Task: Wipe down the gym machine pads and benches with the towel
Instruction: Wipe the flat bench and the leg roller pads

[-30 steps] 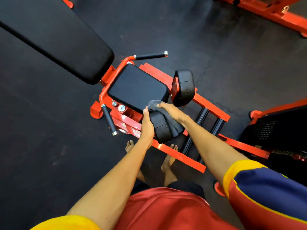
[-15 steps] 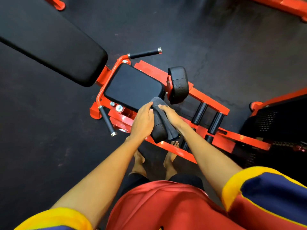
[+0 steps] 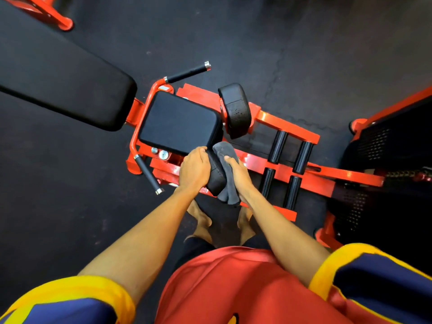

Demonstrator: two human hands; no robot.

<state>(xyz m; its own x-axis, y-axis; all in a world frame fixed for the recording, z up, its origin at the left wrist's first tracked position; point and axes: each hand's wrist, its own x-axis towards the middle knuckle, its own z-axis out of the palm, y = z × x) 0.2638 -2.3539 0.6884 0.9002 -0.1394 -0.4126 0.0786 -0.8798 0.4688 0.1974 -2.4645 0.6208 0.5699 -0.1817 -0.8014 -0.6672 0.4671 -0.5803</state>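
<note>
Your left hand [image 3: 195, 168] grips the near roller pad [image 3: 216, 182], beside the seat pad [image 3: 180, 127]; your right hand [image 3: 239, 175] clamps the grey towel [image 3: 225, 150] against its right side. The pale patch [image 3: 164, 88] up top, perhaps a label, is too blurred to read.

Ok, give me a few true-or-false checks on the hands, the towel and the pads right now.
1. The right hand holds the grey cloth towel against the near black roller pad. True.
2. The left hand hangs free. False: it grips the near black roller pad.
3. The far black roller pad is bare. True.
4. The person wears shoes. False: the feet are bare.
</note>
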